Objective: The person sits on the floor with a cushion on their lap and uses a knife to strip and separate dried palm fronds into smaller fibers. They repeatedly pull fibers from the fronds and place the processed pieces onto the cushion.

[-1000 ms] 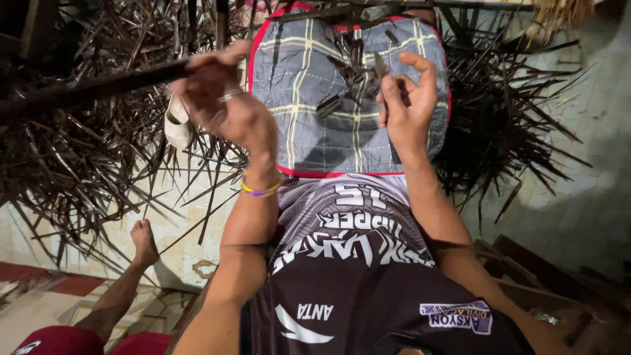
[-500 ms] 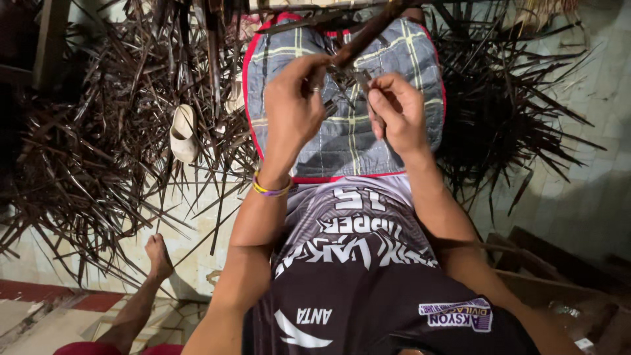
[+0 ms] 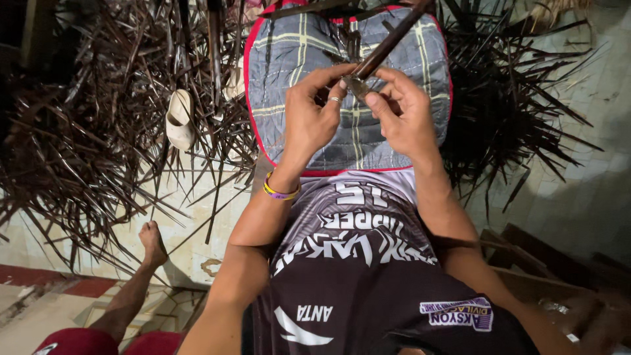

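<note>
Pinching a dark stick over the plaid cloth on the lap, left hand and right hand grip its near end together (small blade between them, unclear), heaps of dry fronds seemingly still unworked.

Dark brown leaf stalk, slanted, over checked cloth.

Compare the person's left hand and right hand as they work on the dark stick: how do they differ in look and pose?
The left hand wears a ring, with a yellow-and-purple band at its wrist; the right hand is bare. The left hand shows its back, fingers curled over; the right hand pinches with its fingertips. Both meet at the lower end of the dark stick, above the plaid cloth.
</note>
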